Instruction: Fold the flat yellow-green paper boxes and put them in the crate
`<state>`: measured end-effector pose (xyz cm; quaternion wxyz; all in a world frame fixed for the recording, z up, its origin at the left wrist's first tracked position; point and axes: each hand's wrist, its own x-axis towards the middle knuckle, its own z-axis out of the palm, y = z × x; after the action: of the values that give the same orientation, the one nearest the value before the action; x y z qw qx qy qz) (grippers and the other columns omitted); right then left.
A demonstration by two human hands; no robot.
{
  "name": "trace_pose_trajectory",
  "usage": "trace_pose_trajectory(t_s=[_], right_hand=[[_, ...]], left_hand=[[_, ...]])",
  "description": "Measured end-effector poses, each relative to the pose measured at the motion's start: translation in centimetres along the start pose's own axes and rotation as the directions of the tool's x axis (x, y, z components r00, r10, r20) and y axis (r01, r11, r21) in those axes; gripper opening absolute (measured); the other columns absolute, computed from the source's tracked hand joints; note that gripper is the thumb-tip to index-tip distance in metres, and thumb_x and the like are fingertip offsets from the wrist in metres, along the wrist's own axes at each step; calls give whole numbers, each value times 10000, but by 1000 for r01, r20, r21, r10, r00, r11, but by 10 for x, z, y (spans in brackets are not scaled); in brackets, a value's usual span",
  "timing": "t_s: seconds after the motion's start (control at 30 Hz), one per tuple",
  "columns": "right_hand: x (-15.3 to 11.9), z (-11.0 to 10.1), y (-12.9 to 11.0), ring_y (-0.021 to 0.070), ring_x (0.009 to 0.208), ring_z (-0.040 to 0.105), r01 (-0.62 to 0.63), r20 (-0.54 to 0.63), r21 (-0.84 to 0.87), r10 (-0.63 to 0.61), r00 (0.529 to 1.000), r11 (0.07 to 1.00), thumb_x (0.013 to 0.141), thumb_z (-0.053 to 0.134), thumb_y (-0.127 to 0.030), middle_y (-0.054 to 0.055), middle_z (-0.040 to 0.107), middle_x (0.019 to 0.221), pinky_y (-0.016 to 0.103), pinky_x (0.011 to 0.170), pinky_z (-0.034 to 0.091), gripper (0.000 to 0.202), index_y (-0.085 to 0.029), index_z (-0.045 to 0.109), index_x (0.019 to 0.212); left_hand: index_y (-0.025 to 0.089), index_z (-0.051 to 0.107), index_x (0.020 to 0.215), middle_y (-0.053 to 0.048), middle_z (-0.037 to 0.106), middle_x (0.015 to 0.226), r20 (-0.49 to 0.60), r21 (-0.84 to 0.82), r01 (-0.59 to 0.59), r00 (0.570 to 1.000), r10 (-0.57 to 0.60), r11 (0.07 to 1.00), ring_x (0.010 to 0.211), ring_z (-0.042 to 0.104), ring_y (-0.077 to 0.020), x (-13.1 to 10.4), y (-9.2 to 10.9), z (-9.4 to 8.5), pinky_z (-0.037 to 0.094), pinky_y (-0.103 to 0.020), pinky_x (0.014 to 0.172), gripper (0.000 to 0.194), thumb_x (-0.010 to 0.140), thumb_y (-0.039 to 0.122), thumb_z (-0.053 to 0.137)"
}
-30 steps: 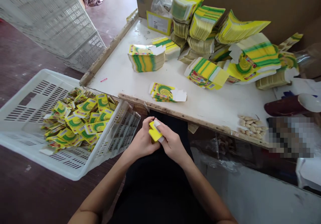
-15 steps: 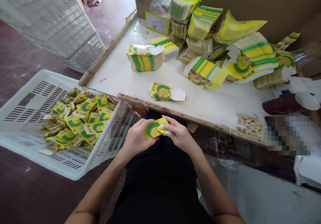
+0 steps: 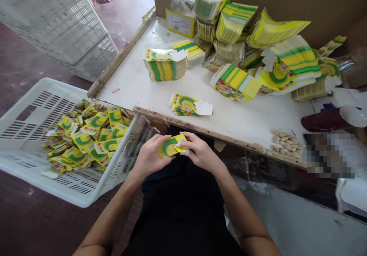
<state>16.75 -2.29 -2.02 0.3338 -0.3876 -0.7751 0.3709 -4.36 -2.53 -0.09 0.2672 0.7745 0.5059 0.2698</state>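
Observation:
In front of my lap I hold a small yellow and green carton [image 3: 168,147] between both hands. My left hand [image 3: 151,154] grips its left end, thumb on top and fingers below. On the right end, my right hand [image 3: 200,153] is closed, with white wraps on some fingertips at the end flap. A few flattened cartons [image 3: 187,105] lie just beyond on the white table [image 3: 137,91]. To the left, a white plastic crate [image 3: 96,195] holds many small cartons [image 3: 86,137] in a loose heap.
Stacks of flat cartons [image 3: 236,23] crowd the back of the table, and another bundle [image 3: 164,65] stands nearer. A dark red cup [image 3: 321,119] lies on its side at right, near a pile of pale nuts or beans [image 3: 285,141]. Tall white crates [image 3: 65,26] stand at upper left.
Both hands have shifted slightly left with the carton, still gripping its two ends. The view has moved a little; the things on the table and in the crate look unchanged.

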Motion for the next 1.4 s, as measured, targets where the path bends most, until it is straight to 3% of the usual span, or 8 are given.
trace_pose_trajectory(t_s=[0.23,0.37,0.5,0.57,0.83,1.03,1.23,1.4], right_hand=[[3,19,-7,265,1185,579,-101,-194,118,122,973,988,814,657,-150,128,577,1269,428,987,507,483,-236,536,1274],[15,21,-7,266,1091,625,-126,-186,147,152,971,981,779,714,-219,156,557,1305,427,941,533,712,-202,380,1408],[46,-8,12,274,1088,614,-188,-364,-59,155,918,980,808,660,-182,138,630,1191,438,975,496,518,-177,487,1296],[64,-21,24,293,1098,598,-311,-442,-204,196,876,928,811,610,-115,148,650,1150,465,995,461,421,-154,535,1223],[93,-25,48,309,973,597,-501,-455,-390,312,834,773,707,511,50,155,663,982,466,910,458,372,-138,563,1023],[73,-21,24,209,757,602,-365,-507,-8,310,804,931,705,562,-49,15,578,803,362,742,515,350,-211,459,997],[35,27,-24,142,691,588,-207,-110,542,312,944,814,746,670,-223,-22,572,804,257,612,502,360,-252,467,1042],[22,51,-38,154,786,614,-281,11,673,370,929,684,711,752,-291,-7,608,861,286,717,534,417,-243,533,1063]], left_hand=[[196,576,1129,-54,654,966,-86,111,-5,996,15,994,860,670,-215,-1,6,8,556,-313,744,424,740,293,714],[207,570,1159,-66,660,1019,-186,145,52,982,-25,988,926,666,-244,-8,-8,-14,556,-366,805,423,783,353,695],[158,438,1348,-173,553,1294,-640,335,411,759,-116,848,1274,451,-444,-22,-43,-62,353,-648,1047,798,703,490,772],[103,362,1400,-232,452,1402,-712,309,512,683,-162,802,1336,343,-504,-29,-58,-76,262,-724,1063,944,668,518,790],[208,597,1139,-114,634,1188,-355,-56,309,883,-308,950,1158,583,-305,-26,-44,-24,501,-486,963,420,796,447,642],[233,570,1222,-115,631,1227,-82,-597,234,934,-349,768,1151,596,-288,-2,-21,16,517,-435,924,600,705,478,750],[218,622,1039,-76,654,993,-245,-959,-142,849,-469,245,966,644,-246,28,16,31,524,-372,869,667,640,752,664],[209,503,731,38,444,639,-319,-947,-226,725,-611,227,564,482,-111,36,30,27,495,-262,637,593,672,792,591]])
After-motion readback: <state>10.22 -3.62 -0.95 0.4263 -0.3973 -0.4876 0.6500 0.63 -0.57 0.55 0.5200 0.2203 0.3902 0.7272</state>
